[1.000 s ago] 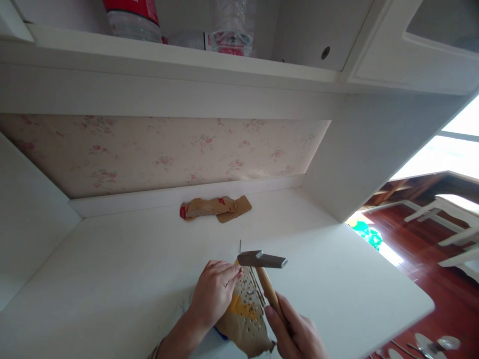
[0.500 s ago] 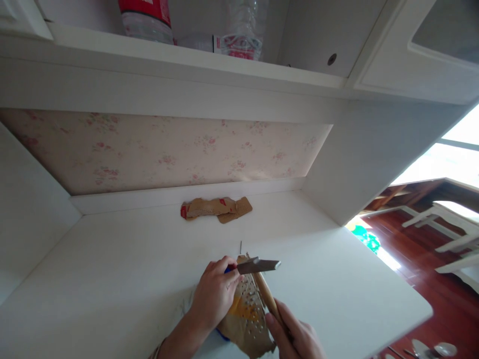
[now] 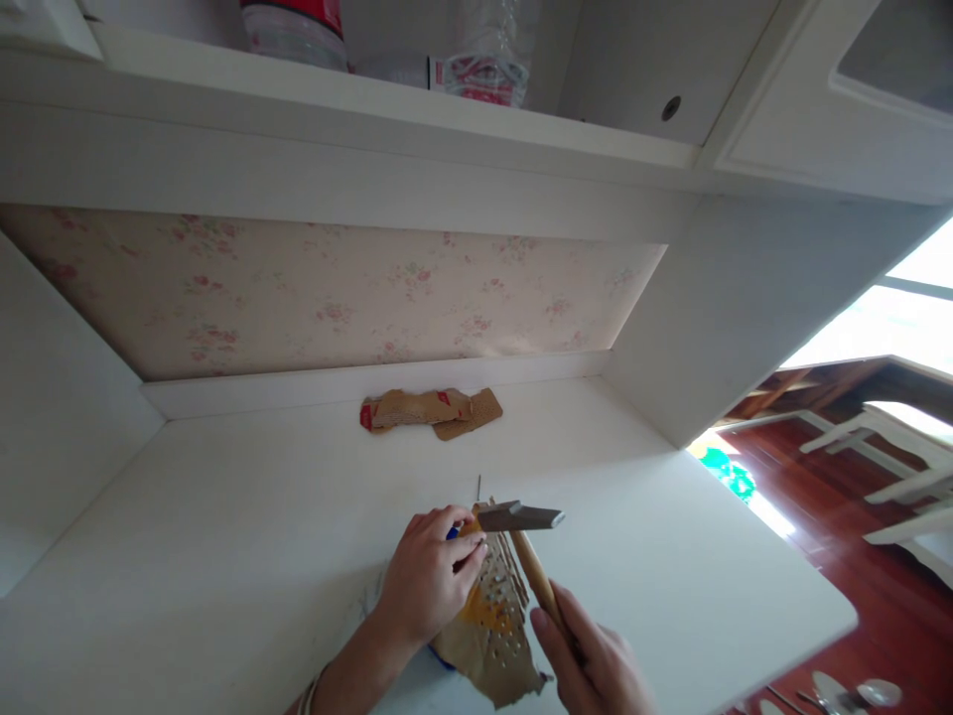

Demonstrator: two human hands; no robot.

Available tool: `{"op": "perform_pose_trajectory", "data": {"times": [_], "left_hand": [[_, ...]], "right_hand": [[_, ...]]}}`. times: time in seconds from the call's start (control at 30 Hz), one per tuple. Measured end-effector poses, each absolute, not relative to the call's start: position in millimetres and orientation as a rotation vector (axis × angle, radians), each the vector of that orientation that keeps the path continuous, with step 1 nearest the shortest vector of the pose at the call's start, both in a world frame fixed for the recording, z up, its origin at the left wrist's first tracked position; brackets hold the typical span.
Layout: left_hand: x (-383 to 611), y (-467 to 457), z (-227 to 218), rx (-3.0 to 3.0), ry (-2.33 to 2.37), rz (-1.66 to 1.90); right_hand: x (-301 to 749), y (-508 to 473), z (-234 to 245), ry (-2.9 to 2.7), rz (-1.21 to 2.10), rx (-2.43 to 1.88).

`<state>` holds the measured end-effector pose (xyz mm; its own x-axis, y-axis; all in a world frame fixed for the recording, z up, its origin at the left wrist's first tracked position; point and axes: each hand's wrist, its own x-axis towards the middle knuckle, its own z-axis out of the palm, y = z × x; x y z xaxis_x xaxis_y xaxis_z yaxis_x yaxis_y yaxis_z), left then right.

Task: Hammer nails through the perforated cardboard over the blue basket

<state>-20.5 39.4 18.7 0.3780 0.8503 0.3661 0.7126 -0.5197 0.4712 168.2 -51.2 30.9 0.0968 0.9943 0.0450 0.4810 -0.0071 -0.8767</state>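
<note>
My right hand [image 3: 596, 650] is wrapped around the wooden handle of a hammer [image 3: 530, 571]. The metal hammer head is raised in front of my left fingertips. Below it lies a torn brown cardboard piece [image 3: 495, 645], dotted with many small holes or nail heads and marked with an orange-yellow patch. My left hand [image 3: 432, 576] rests at the cardboard's upper left, thumb and fingers pinched together; what they hold is hidden. Something blue [image 3: 441, 657] shows under the cardboard's left edge. A thin dark nail-like piece [image 3: 478, 487] sticks out just beyond the cardboard's far end.
Near the back of the white tabletop [image 3: 260, 526] lies a second torn cardboard strip [image 3: 417, 409]. Overhead, a cabinet shelf [image 3: 372, 119] holds plastic bottles [image 3: 294, 35]. A side panel [image 3: 745, 308] stands at the right, with a red-brown floor and white furniture beyond.
The hammer head has moved slightly up and to the right. My left hand stays at the cardboard, its fingers a little shifted. The camera view has tilted slightly.
</note>
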Motion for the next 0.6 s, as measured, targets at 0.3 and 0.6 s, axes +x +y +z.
{"op": "perform_pose_trajectory", "data": {"times": [0.3, 0.6], "left_hand": [[-19, 39, 19, 2.448, 1.383, 0.846], [-19, 38, 23, 2.391, 1.471, 0.762]], "right_hand": [[176, -54, 16, -1.630, 0.753, -1.573], [179, -53, 19, -1.711, 0.723, -1.567]]}}
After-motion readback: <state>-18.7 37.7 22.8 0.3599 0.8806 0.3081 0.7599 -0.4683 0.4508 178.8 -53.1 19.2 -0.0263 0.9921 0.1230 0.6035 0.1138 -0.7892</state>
